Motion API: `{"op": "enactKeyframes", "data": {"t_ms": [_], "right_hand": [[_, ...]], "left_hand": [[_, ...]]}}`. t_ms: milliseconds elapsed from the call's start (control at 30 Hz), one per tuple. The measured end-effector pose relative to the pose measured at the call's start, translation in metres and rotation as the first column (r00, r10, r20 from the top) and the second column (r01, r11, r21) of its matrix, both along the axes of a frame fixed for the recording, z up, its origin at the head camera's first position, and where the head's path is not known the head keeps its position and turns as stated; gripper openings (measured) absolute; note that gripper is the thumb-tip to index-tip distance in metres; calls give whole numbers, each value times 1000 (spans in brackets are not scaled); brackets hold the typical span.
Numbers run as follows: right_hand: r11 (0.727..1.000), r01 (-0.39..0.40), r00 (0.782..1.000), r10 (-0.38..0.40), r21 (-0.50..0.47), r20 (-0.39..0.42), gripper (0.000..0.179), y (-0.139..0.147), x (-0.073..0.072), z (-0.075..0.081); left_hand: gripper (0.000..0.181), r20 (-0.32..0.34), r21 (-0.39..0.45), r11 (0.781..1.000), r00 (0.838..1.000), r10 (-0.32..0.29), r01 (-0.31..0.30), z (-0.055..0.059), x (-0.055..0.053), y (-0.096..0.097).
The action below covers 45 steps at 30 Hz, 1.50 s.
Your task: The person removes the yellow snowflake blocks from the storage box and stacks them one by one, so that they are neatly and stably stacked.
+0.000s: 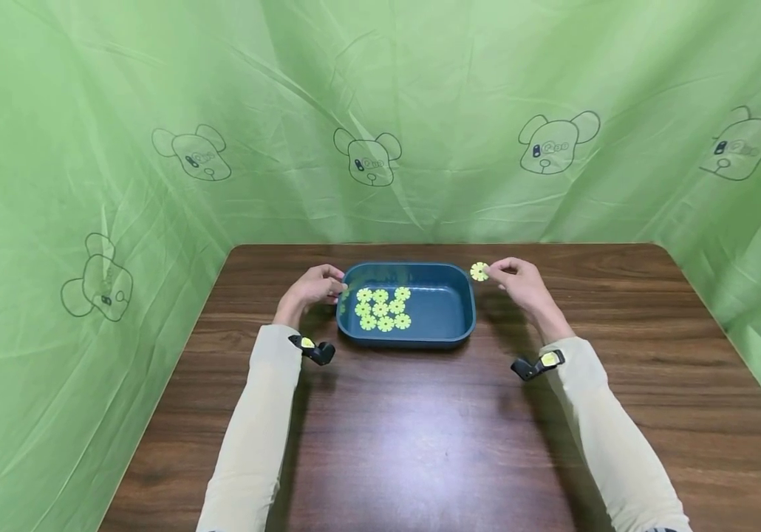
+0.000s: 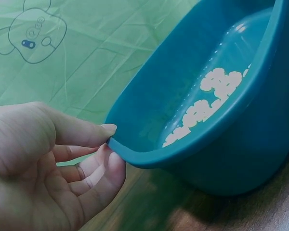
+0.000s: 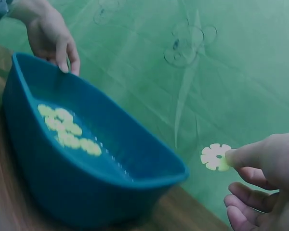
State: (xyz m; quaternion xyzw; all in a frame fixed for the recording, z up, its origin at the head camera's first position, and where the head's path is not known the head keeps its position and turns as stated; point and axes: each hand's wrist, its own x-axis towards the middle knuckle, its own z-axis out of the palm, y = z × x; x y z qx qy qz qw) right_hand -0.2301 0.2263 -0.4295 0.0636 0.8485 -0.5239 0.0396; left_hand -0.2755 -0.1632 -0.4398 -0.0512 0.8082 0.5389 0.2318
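A blue rectangular basin (image 1: 443,342) with rounded corners stands on the table. My left hand (image 1: 317,287) pinches its left rim between thumb and fingers, as the left wrist view shows with the thumb (image 2: 86,131) over the edge. Inside, on the left part of the floor, lie several flat yellow-green notched discs (image 1: 381,309), set close together. Just past the basin's right end, my right hand (image 1: 520,284) pinches one more notched disc (image 1: 479,272) by its edge, with a small hole at its centre (image 3: 213,157). That disc is held apart from the basin.
The brown wood-grain table (image 1: 367,428) reaches toward me and to both sides. Green cloth (image 1: 447,89) with printed bear heads hangs behind it and at the sides. Each wrist wears a black strap-on camera, such as the right one (image 1: 537,365).
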Motion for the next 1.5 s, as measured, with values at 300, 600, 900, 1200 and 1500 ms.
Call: {"op": "enactKeyframes", "data": {"t_ms": [300, 600, 900, 1200, 1500], "right_hand": [[998, 42, 996, -46, 56, 74, 46, 23, 10, -22], [982, 43, 989, -68, 185, 133, 41, 39, 15, -37], [927, 52, 990, -98, 373, 105, 34, 41, 17, -43], [873, 61, 992, -108, 483, 71, 29, 43, 15, -49], [875, 84, 993, -112, 476, 32, 29, 42, 16, -44]], "left_hand": [[34, 9, 24, 1000, 1000, 0, -1, -1, 1, 0], [32, 17, 31, 1000, 1000, 2, -3, -2, 0, -1], [33, 16, 33, 999, 1000, 0, -1, -1, 0, -2], [34, 2, 26, 1000, 1000, -8, 8, -3, 1, -2], [33, 7, 40, 999, 1000, 1, -2, -2, 1, -2]]}}
